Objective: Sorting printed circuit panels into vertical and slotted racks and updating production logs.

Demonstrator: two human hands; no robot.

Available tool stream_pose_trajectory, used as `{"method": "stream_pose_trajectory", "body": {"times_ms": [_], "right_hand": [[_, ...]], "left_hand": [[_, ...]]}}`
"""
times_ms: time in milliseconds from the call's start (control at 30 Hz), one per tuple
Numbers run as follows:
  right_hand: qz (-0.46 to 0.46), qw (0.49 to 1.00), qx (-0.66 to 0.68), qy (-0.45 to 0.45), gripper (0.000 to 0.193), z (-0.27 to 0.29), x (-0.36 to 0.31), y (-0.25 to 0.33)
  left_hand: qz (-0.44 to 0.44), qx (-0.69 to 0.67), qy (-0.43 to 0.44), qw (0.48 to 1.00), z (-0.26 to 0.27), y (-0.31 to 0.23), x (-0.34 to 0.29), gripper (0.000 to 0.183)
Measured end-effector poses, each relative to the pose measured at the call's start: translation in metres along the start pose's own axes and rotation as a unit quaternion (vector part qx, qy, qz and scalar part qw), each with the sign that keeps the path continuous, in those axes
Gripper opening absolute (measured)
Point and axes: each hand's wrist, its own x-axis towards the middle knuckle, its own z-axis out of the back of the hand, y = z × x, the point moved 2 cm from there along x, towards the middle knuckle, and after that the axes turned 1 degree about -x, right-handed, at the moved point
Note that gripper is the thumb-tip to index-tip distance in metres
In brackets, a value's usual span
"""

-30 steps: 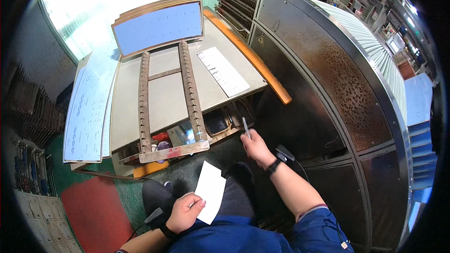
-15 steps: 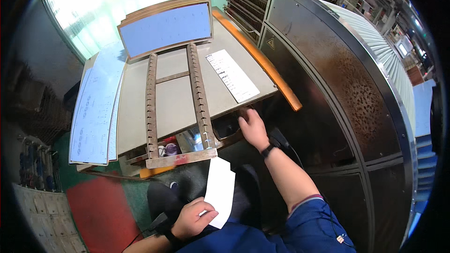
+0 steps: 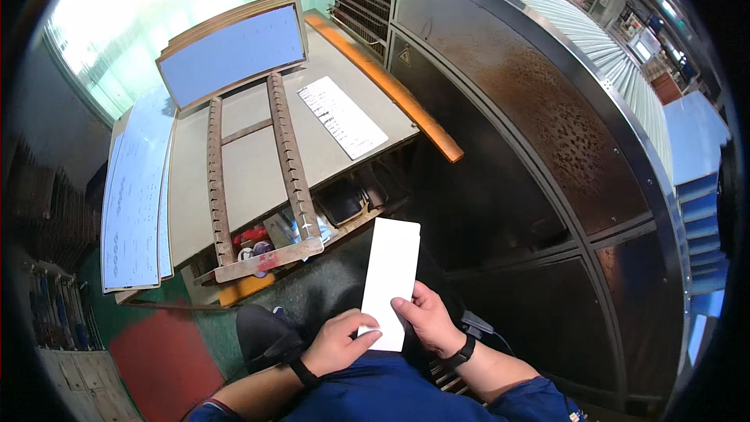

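Note:
Between my hands, low in front of my body, is a blank white sheet of paper (image 3: 393,258), held lengthwise and slightly tilted. My left hand (image 3: 341,342) has its fingers closed over the lower left edge. My right hand (image 3: 428,319) grips the right edge, thumb on top and fingers behind. Whether it is one sheet or a few stacked ones I cannot tell. Beyond the hands, a notched metal rack (image 3: 291,164) lies on the table (image 3: 250,160), its near crossbar jutting over the front edge. A white sheet with dark writing (image 3: 342,117) lies right of it.
Blue-faced framed panels (image 3: 234,55) lean in a stack at the table's back. More pale blue panels (image 3: 139,195) lie along its left side. An orange bar (image 3: 383,86) runs down the right edge. A dark metal cabinet (image 3: 500,211) stands close on my right.
My right hand has come back from under the table's front edge to the white paper and now grips it. The paper stands straighter. The view has shifted to the right.

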Motion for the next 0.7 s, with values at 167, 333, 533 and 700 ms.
{"method": "stream_pose_trajectory", "body": {"times_ms": [167,333,533,700], "right_hand": [[0.021,0.987,-0.137,0.082,0.026,-0.006,0.009,0.008],[0.005,0.984,-0.148,0.094,0.025,-0.007,0.013,-0.005],[-0.006,0.990,-0.121,0.077,0.026,-0.003,0.003,-0.011],[-0.058,0.992,-0.093,0.063,0.026,0.004,-0.014,-0.022]], "left_hand": [[0.131,-0.398,-0.230,0.878,0.003,0.006,0.009,0.061],[0.165,-0.358,-0.232,0.889,0.003,0.022,0.011,0.045],[0.158,-0.382,-0.268,0.870,-0.003,0.020,0.011,0.040],[0.158,-0.403,-0.286,0.855,-0.003,0.019,0.010,0.038]]}}
